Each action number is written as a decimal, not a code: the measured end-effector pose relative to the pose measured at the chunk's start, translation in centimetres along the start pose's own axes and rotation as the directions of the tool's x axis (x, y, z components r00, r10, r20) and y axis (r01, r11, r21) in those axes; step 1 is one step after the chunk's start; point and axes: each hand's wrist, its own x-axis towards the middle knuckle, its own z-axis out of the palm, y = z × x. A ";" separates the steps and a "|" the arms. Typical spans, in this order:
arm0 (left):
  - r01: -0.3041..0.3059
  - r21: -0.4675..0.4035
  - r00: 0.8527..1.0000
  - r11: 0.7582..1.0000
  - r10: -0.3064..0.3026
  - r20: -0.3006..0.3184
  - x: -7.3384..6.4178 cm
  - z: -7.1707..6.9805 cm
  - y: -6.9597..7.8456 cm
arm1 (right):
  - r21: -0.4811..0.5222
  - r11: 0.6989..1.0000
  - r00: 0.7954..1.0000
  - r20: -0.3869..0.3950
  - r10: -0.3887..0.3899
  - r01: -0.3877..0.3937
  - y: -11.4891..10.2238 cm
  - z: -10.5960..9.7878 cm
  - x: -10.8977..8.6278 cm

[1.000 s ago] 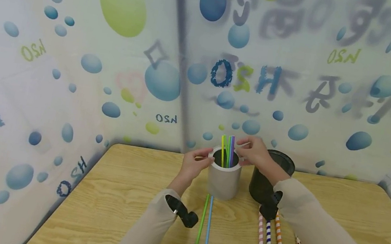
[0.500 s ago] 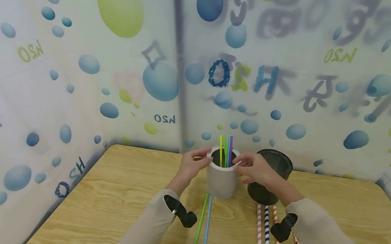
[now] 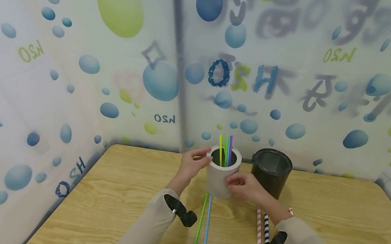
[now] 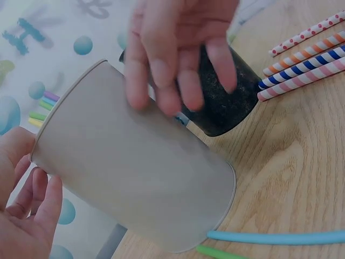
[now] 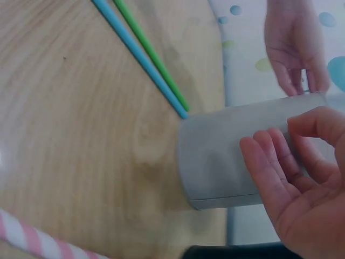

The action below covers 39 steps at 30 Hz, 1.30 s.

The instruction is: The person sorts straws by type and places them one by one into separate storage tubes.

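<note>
A white cup (image 3: 219, 181) stands upright on the wooden table, with several plastic straws (image 3: 221, 146) in yellow, green, blue and purple poking out of it. My left hand (image 3: 190, 167) pinches its rim from the left, thumb and fingers on either side of the edge, as the left wrist view also shows. Just in front of the cup's right side is my right hand (image 3: 248, 188), holding nothing, its fingers loosely bent near the wall. Whether those fingertips touch the cup, I cannot tell. A green straw (image 3: 198, 233) and a blue straw (image 3: 205, 243) lie before the cup.
To the right of the white cup stands a black cup (image 3: 270, 172). Striped and dotted paper straws (image 4: 302, 81) lie in front of it, partly under my right forearm in the head view. A patterned curtain (image 3: 131, 65) rises behind the table's back edge.
My right hand has left the white cup's rim and come down to its front right side. The left hand has stayed at the rim.
</note>
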 end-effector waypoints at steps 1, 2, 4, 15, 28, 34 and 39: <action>0.003 0.001 1.000 1.000 -0.003 -0.003 0.0 0.0 0.0 | 0.004 1.000 1.000 -0.002 0.003 -0.003 0.3 0.2 0.1; 0.002 0.002 1.000 1.000 -0.002 -0.005 0.0 0.0 0.0 | 0.008 1.000 1.000 -0.002 0.005 -0.005 0.6 0.4 0.1; 0.003 0.007 1.000 1.000 -0.002 -0.006 0.1 0.0 0.0 | 0.027 0.999 1.000 -0.005 0.021 -0.020 1.2 0.9 0.1; 0.011 0.004 1.000 1.000 -0.011 -0.007 0.1 -0.2 0.0 | 0.135 0.983 0.992 0.001 0.124 -0.123 4.0 3.7 0.8; 0.004 -0.005 1.000 1.000 -0.005 -0.016 0.1 -0.3 -0.2 | 0.198 0.968 0.951 -0.234 0.202 -0.157 4.8 7.1 1.3; 0.007 -0.028 1.000 1.000 -0.006 0.011 -0.2 -0.6 0.4 | 0.158 0.980 0.915 -0.365 0.173 -0.122 5.1 8.9 1.4; 0.006 -0.012 0.999 1.000 -0.006 0.032 -1.5 -0.5 2.3 | 0.031 0.997 0.895 -0.440 0.077 -0.071 5.3 9.5 1.3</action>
